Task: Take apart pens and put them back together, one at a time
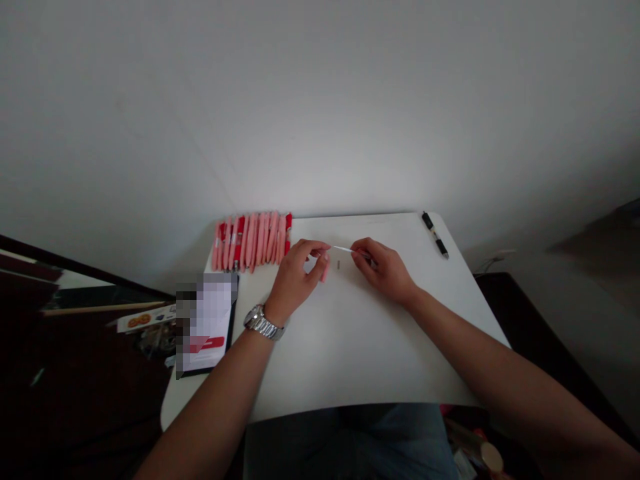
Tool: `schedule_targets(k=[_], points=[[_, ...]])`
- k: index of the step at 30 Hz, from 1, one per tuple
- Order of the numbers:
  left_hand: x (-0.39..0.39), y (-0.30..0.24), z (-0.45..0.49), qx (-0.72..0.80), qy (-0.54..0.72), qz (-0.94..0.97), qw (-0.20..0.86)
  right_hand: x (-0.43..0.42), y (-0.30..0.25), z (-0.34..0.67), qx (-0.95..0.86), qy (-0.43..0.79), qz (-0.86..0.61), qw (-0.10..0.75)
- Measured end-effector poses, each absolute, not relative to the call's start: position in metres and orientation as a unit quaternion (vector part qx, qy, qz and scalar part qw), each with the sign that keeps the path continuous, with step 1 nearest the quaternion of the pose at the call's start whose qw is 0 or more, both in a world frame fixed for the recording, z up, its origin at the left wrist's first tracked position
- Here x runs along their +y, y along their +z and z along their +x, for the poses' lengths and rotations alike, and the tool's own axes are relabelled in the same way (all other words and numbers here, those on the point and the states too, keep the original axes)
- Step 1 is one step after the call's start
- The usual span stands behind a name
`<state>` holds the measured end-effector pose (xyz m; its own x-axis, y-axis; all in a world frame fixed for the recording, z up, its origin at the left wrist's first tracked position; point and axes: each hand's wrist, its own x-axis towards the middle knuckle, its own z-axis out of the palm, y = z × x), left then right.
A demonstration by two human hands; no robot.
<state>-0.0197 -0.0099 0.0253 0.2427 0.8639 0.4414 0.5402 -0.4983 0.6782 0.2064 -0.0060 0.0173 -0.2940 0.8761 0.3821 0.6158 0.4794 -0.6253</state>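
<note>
Over the white table (350, 347), my left hand (296, 273) is closed around a pink pen barrel (325, 271) that pokes out below its fingers. My right hand (383, 268) pinches the end of a thin white refill (343, 249), which spans the gap between the two hands. A tiny dark part (339, 265) lies on the table just under the refill. My left wrist wears a metal watch (263, 323).
A row of several pink and red pens (253, 240) lies along the table's far left edge. A black pen (435, 235) rests at the far right corner. A dark clipboard with paper (207, 323) sits at the left edge. Grey wall behind.
</note>
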Motion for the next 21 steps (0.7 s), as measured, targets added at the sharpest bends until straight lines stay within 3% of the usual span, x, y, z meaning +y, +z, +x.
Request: schedule_targets(k=[21], points=[[-0.0128, 0.0227, -0.0107, 0.416, 0.451, 0.711, 0.343, -0.0115, 0.0146, 0.1995, -0.813, 0.214, -0.396, 0.369]])
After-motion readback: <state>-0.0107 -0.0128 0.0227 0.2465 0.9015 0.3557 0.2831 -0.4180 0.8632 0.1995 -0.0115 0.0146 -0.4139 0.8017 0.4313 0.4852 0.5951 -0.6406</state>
